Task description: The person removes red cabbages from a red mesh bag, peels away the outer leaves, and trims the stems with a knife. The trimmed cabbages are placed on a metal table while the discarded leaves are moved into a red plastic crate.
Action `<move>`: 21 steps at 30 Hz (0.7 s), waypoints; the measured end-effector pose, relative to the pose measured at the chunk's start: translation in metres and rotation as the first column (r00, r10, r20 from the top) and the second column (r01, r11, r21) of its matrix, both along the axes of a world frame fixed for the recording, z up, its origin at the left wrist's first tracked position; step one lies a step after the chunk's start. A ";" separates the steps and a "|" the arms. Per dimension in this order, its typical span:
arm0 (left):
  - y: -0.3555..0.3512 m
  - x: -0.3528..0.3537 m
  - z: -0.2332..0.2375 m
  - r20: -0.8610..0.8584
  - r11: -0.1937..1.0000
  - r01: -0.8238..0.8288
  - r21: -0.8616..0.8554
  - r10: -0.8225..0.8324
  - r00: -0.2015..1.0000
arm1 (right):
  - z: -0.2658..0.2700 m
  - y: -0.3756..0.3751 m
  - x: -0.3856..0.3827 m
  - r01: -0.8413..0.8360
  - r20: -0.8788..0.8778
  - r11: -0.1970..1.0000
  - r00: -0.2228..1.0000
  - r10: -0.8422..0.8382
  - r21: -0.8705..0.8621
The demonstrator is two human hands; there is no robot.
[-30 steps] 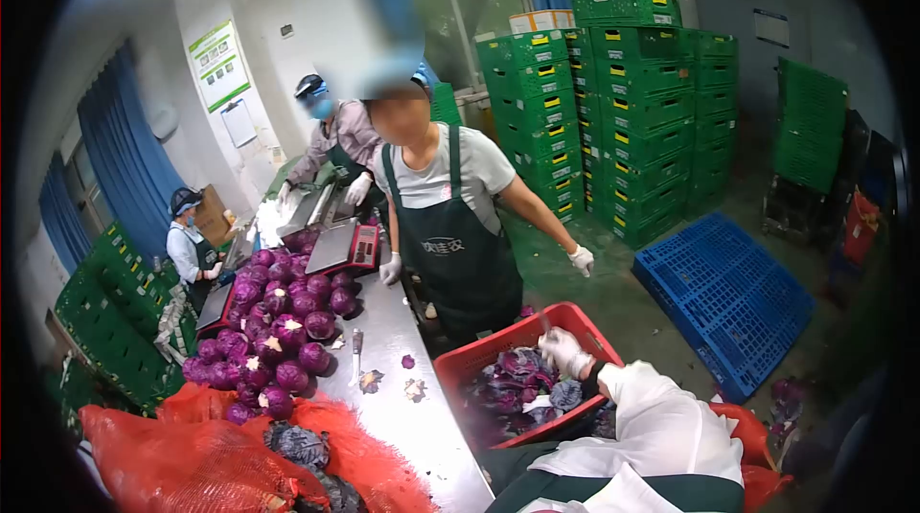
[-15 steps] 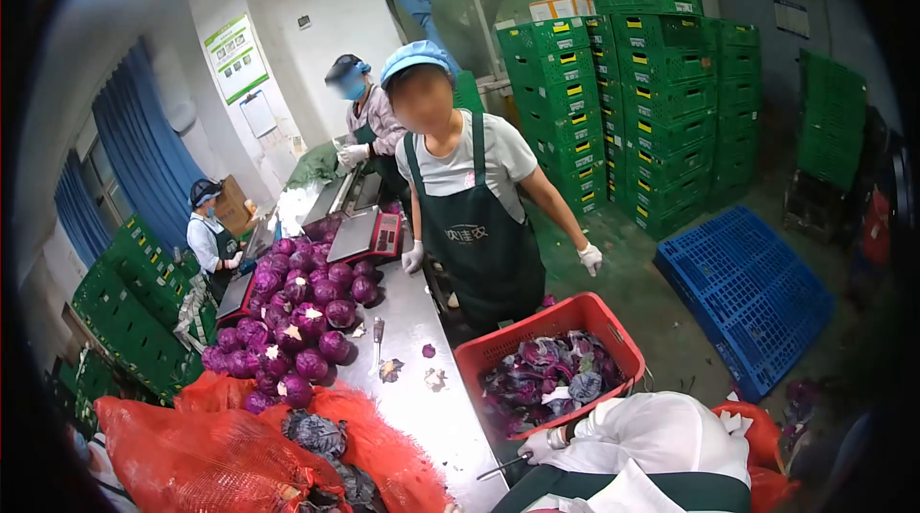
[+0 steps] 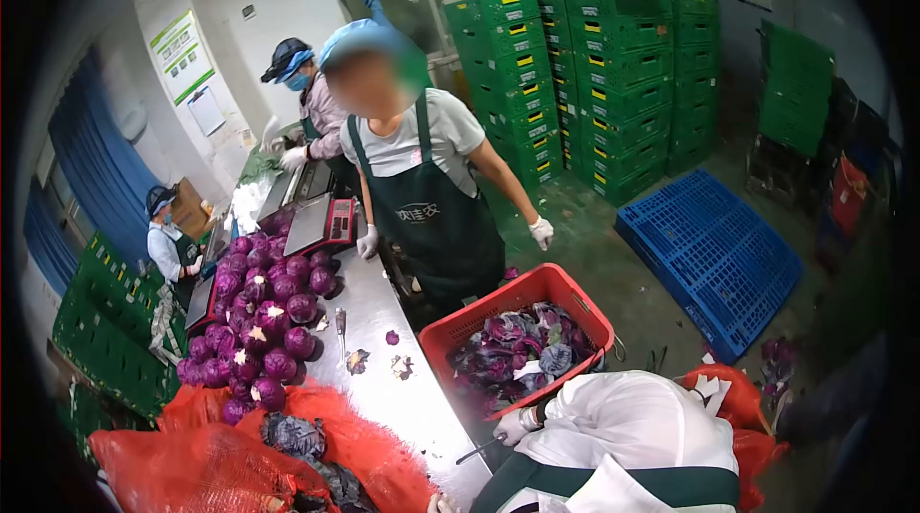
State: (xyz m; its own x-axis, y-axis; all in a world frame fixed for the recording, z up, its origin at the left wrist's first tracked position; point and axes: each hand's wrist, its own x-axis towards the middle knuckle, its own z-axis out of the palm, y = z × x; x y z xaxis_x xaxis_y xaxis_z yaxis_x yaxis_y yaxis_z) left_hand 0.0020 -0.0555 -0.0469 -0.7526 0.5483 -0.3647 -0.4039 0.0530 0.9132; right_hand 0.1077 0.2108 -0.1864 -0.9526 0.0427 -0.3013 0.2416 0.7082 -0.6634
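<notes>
My right hand (image 3: 517, 426), gloved in white, is closed on a knife (image 3: 476, 453) beside the near end of the red crate (image 3: 586, 307). The thin dark blade points left over the metal table (image 3: 422, 417). Purple cabbage leaves (image 3: 522, 345) lie in the crate. Only a few fingertips of my left hand (image 3: 442, 503) show at the bottom edge, by a red mesh sack (image 3: 192, 465); whatever it holds is hidden. Dark outer leaves (image 3: 293, 436) lie on the sacks. Purple cabbages (image 3: 273, 317) are piled farther up the table.
A second knife (image 3: 340, 333) and leaf scraps (image 3: 402, 366) lie on the table. An aproned co-worker (image 3: 422, 197) stands across it; two more people work beyond, near scales (image 3: 309, 226). Stacked green crates (image 3: 623, 82) and a blue pallet (image 3: 714, 259) stand right.
The view has turned right, so the surroundings sit farther left. More of my left fingertips shows. The masked co-worker behind has lowered their head. My right hand still holds the knife.
</notes>
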 end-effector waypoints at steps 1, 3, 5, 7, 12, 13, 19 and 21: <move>0.000 0.001 0.001 -0.004 1.000 0.005 -0.004 -0.005 1.000 | -0.003 -0.001 -0.001 0.013 -0.010 1.000 1.000 -0.013 -0.006; 0.002 0.002 0.004 -0.014 1.000 0.017 -0.008 -0.017 1.000 | -0.001 -0.004 -0.003 0.035 -0.039 0.999 0.999 -0.034 0.029; 0.004 0.003 0.008 -0.028 1.000 0.021 -0.015 -0.022 0.999 | 0.008 -0.005 -0.001 0.046 -0.042 0.999 0.998 -0.045 0.016; 0.004 0.004 0.010 -0.043 0.999 0.022 -0.024 -0.023 0.999 | 0.016 -0.006 -0.002 0.035 -0.029 0.999 0.999 -0.035 0.003; 0.008 0.011 0.014 -0.080 0.999 0.021 -0.039 -0.024 0.997 | 0.020 -0.004 0.004 0.047 -0.049 0.999 0.998 -0.048 -0.025; 0.007 0.011 0.016 -0.086 0.999 0.025 -0.044 -0.029 0.996 | 0.021 -0.004 0.004 0.047 -0.054 0.998 0.997 -0.049 -0.031; 0.003 0.014 0.023 -0.115 0.997 0.030 -0.075 -0.039 0.993 | 0.015 -0.006 0.007 0.056 -0.069 0.996 0.996 -0.061 -0.072; 0.001 0.016 0.025 -0.111 0.997 0.025 -0.077 -0.033 0.993 | 0.008 -0.003 0.006 0.062 -0.077 0.995 0.995 -0.068 -0.072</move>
